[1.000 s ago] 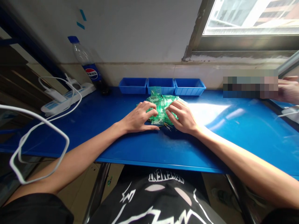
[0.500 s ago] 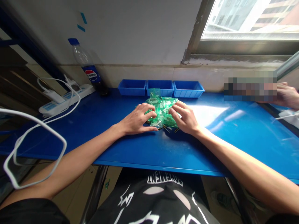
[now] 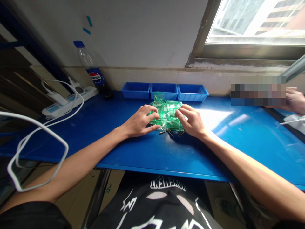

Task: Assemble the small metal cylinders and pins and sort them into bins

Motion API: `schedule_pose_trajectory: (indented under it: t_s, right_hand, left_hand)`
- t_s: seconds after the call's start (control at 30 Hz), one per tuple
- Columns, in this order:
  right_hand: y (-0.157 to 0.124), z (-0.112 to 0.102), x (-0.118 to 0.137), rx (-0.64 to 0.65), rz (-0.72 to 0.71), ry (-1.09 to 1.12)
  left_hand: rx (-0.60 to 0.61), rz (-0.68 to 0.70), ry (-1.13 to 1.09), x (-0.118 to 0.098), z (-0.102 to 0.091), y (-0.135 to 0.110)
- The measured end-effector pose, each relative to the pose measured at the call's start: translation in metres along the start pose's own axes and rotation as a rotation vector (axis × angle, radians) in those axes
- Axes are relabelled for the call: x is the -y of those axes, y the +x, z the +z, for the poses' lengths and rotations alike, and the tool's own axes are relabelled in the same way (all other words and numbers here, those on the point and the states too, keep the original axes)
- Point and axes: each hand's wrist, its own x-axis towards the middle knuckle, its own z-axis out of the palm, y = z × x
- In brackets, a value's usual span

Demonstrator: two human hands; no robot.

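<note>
A heap of small clear green bags (image 3: 166, 112) lies on the blue table (image 3: 133, 149), just in front of the trays. My left hand (image 3: 140, 122) rests on the heap's left side, fingers curled over the bags. My right hand (image 3: 192, 121) presses the heap's right side, its fingers bent onto the plastic. A few thin dark pins (image 3: 170, 132) lie on the table right at the heap's near edge, between my two hands.
Three blue trays (image 3: 165, 90) line the wall behind the heap. A cola bottle (image 3: 91, 68) stands at the back left beside a white power strip (image 3: 69, 100) with cables. Another person's hand (image 3: 295, 100) shows at the far right edge.
Both hands have drawn slightly closer around the heap, bunching the bags tighter. The dark pins at the near edge show more plainly. The view shifted a little.
</note>
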Motion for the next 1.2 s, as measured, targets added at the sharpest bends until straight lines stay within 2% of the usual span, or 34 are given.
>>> schedule_pose_trajectory:
  t_s: [1.2]
  right_hand:
    - [-0.0024,0.0024,-0.0022,0.025,0.004,0.002]
  left_hand:
    - [0.005,-0.004,-0.021,0.0004,0.0014,-0.0003]
